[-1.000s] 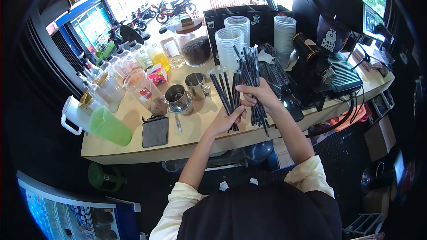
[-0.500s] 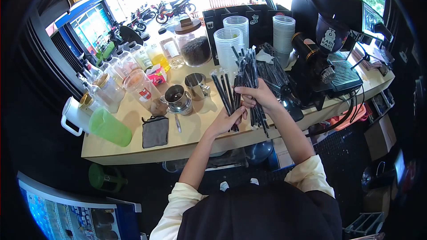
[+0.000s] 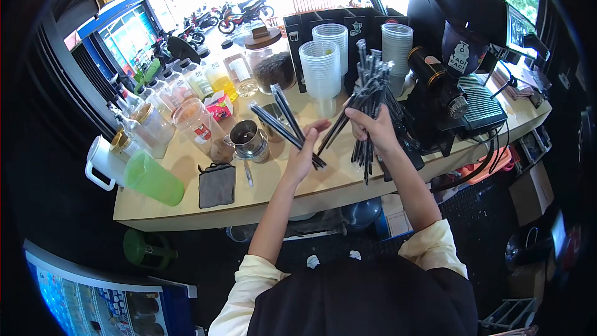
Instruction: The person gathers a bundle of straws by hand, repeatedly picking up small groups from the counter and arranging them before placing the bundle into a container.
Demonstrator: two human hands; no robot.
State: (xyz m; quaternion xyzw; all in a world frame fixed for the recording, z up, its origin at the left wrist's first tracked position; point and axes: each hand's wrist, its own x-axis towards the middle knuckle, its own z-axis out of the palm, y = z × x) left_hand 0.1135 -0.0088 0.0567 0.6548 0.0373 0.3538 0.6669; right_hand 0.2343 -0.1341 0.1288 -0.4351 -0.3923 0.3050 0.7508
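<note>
Black straws (image 3: 281, 122) fill left hand (image 3: 305, 152); right hand (image 3: 374, 129) clasps bigger bundle (image 3: 371, 82).

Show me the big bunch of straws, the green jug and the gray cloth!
Straw bunch (image 3: 370, 84): head view, on the upper part of the black stems.
Green jug (image 3: 152, 178): head view, on the middle of its side.
Gray cloth (image 3: 217, 185): head view, on its middle.
</note>
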